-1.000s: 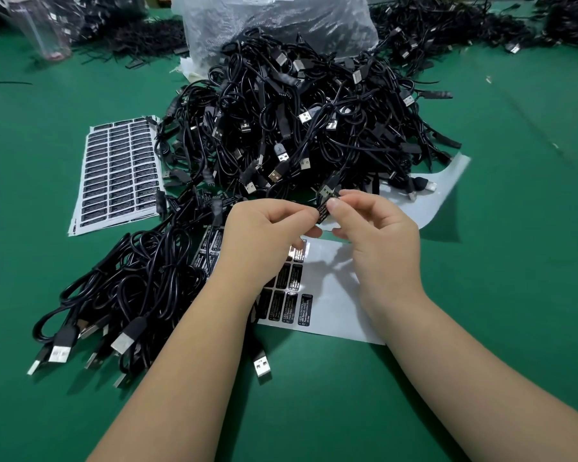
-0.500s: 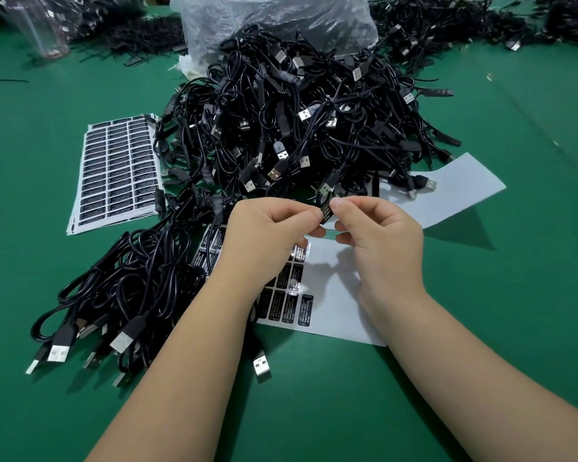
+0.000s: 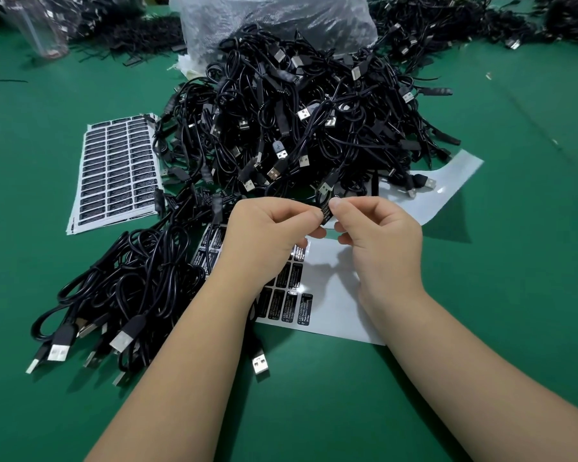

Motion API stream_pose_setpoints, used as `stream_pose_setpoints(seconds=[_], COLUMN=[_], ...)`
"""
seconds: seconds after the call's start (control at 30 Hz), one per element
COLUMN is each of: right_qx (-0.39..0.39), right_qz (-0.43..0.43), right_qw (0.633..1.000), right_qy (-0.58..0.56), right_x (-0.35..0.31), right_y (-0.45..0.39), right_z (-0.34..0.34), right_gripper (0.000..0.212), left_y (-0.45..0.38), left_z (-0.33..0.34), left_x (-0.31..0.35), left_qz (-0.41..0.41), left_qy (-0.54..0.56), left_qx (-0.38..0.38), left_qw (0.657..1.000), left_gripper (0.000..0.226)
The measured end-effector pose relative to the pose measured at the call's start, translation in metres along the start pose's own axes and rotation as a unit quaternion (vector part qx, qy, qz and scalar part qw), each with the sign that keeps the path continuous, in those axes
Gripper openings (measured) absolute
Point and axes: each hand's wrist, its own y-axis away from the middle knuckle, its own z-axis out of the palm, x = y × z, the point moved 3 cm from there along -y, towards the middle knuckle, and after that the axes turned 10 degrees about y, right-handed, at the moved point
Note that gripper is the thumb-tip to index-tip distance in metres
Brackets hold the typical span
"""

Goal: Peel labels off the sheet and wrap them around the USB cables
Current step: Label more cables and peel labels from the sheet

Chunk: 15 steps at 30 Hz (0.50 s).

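A small black label point(image 3: 325, 215) is pinched between the fingertips of my left hand point(image 3: 267, 238) and my right hand point(image 3: 381, 238), just in front of a big heap of black USB cables point(image 3: 301, 128). Whether a cable runs through the label I cannot tell. Under my hands lies a white label sheet point(image 3: 331, 295) with a few black labels left on its left part. A full label sheet point(image 3: 114, 171) lies flat at the left. A second bunch of USB cables point(image 3: 121, 295) lies at the lower left, plugs toward me.
Green table mat point(image 3: 481, 328) all round. A clear plastic bag point(image 3: 274, 18) stands behind the heap. A transparent bottle point(image 3: 37, 28) stands at the far left. More cable piles point(image 3: 481, 25) lie at the far right. A loose USB plug point(image 3: 260, 363) lies near my left forearm.
Both hands keep pinching the label with small finger shifts. The curled far corner of the white sheet has dropped flatter on the right.
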Motion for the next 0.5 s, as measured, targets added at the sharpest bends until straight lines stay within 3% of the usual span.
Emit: stream_pose_setpoints(seconds=[0.17, 0.27, 0.4, 0.5], right_qx=[-0.007, 0.001, 0.001, -0.017], right_qz=[0.009, 0.023, 0.038, 0.053], right_qw=[1.000, 0.999, 0.999, 0.997], right_qy=[-0.015, -0.035, -0.027, -0.059], right_x=[-0.0010, -0.0009, 0.0009, 0.0003], right_y=[-0.0003, -0.0023, -0.0046, -0.0046], right_z=[0.0003, -0.0008, -0.0011, 0.0007], right_gripper=[0.013, 0.028, 0.005, 0.009], left_y=[0.0002, -0.0006, -0.0008, -0.0022], left_z=[-0.0002, -0.0011, -0.0002, -0.0017], left_x=[-0.0006, -0.0016, -0.0038, -0.0050], left_qz=[-0.003, -0.009, -0.028, -0.044], left_qy=[-0.007, -0.003, -0.003, 0.008], left_qx=[0.003, 0.012, 0.015, 0.038], left_qw=[1.000, 1.000, 1.000, 0.998], left_gripper=[0.022, 0.022, 0.022, 0.016])
